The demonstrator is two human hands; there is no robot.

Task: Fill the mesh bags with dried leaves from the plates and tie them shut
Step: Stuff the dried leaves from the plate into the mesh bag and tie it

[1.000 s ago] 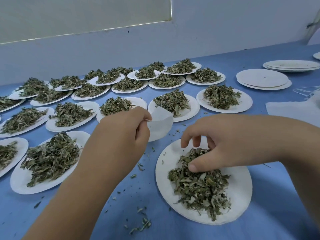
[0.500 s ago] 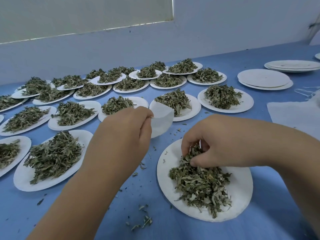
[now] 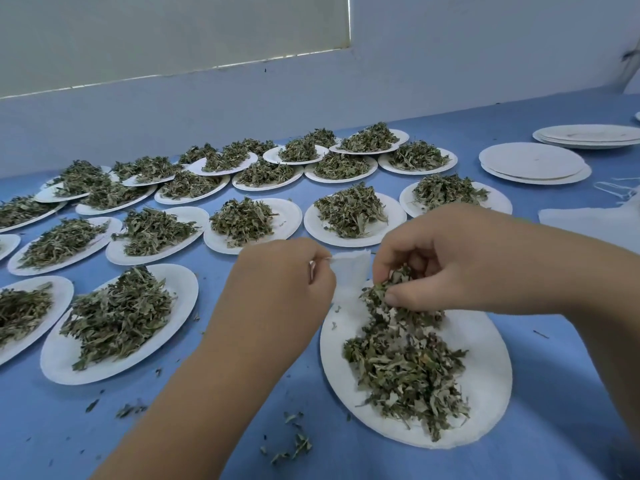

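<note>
My left hand (image 3: 284,271) pinches the edge of a small white mesh bag (image 3: 349,271), holding it up just above the near rim of a white paper plate (image 3: 485,403). A heap of dried green leaves (image 3: 405,372) lies on that plate. My right hand (image 3: 440,261) grips a clump of dried leaves (image 3: 388,292) lifted off the heap, right beside the bag. Some leaves trail down from the clump to the pile. The bag's opening is partly hidden between the two hands.
Several white plates heaped with dried leaves (image 3: 117,313) cover the blue table to the left and behind. Stacks of bare plates (image 3: 533,161) stand at the back right. A white cloth or pile of bags (image 3: 595,220) lies at the right edge. Loose leaf bits (image 3: 294,445) litter the front.
My right hand has closed on a clump of leaves and lifted it from the heap toward the bag. My left hand has brought the bag right, closer to the right hand.
</note>
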